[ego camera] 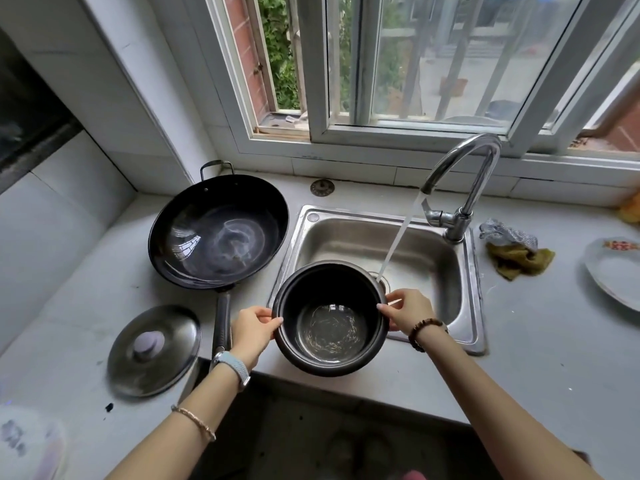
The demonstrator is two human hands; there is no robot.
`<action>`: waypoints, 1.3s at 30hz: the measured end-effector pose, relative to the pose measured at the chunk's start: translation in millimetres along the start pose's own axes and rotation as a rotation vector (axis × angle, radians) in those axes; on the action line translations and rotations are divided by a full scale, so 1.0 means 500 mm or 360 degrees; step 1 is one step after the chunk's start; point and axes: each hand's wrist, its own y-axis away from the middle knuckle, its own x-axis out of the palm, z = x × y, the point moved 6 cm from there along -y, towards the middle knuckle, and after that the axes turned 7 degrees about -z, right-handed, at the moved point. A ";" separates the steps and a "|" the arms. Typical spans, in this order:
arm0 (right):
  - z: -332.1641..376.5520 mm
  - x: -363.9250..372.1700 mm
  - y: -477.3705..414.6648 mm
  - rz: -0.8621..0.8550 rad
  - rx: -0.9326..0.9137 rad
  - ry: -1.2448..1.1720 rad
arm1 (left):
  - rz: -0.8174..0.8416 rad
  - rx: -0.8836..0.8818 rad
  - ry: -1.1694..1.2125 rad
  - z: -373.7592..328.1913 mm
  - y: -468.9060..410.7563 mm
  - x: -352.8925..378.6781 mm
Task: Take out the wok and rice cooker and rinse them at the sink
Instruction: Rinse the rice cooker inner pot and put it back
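Note:
The black rice cooker pot is held over the front edge of the steel sink, with a little water in its bottom. My left hand grips its left rim and my right hand grips its right rim. The tap is running; its stream falls into the sink just behind the pot's far right rim. The black wok rests on the counter left of the sink, its long handle pointing toward me, with water pooled inside.
A steel lid lies on the counter at front left. A scouring pad and olive cloth sit right of the tap, with a white plate at the far right. A window runs behind the sink.

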 end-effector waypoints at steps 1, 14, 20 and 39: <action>-0.001 0.000 0.002 0.0004 0.0006 0.0011 | 0.0014 0.0005 -0.0015 0.000 0.001 0.001; -0.005 0.003 0.023 0.0014 -0.0030 -0.0025 | 0.0049 0.0172 -0.0303 0.001 0.014 -0.002; 0.038 -0.051 0.037 -0.0371 -0.0505 -0.0104 | -0.0069 0.0738 -0.0361 -0.116 0.029 -0.005; 0.080 -0.263 -0.098 -0.0889 -0.0861 0.0143 | 0.0074 0.1607 -0.0397 -0.442 0.015 0.220</action>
